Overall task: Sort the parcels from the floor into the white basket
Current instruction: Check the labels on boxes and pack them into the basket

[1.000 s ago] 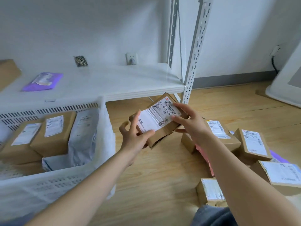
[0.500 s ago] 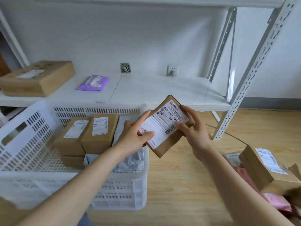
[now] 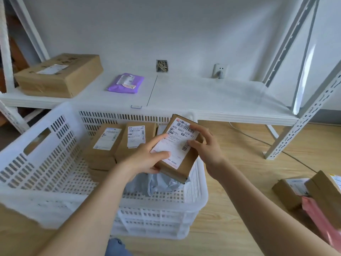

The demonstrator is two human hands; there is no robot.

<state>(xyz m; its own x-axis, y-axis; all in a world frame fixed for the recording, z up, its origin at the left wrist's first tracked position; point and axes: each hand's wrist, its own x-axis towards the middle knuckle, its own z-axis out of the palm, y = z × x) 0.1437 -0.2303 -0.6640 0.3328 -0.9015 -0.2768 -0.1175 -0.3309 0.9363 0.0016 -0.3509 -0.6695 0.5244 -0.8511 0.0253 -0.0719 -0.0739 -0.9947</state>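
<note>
Brown cardboard parcel (image 3: 180, 148) is up in both hands, label facing the camera, tilted, hanging over the right end of the white basket (image 3: 46, 163) just above the rim. Left hand (image 3: 147, 159) pinches its near-left corner, thumb flat on the label, fingers underneath. Right hand (image 3: 204, 146) is fingers-spread, fingertips resting on the label's right edge, looks more like steadying than gripping.

Step in hand, my read: placement. Parcel is off the floor and over the basket but not yet set down. Next move calls for lowering it into free space; directly below it is a grey poly mailer (image 3: 156, 183), crumpled, so it'll sit soft and maybe tip. Open basket floor is on the left side, flatter landing there.

Counts:
- in basket: two labelled brown boxes (image 3: 118, 143) side by side along the far wall, at least one more box under them (can't tell exact number), plus the one grey mailer.
- floor, right edge of view: two brown boxes (image 3: 291, 193) touching, one pink mailer (image 3: 321, 217) against them. More may be out of frame.
- shelf (image 3: 203, 97) behind basket: one large carton (image 3: 59, 74) far left, one purple mailer (image 3: 126, 83) beside it, rest bare.
</note>
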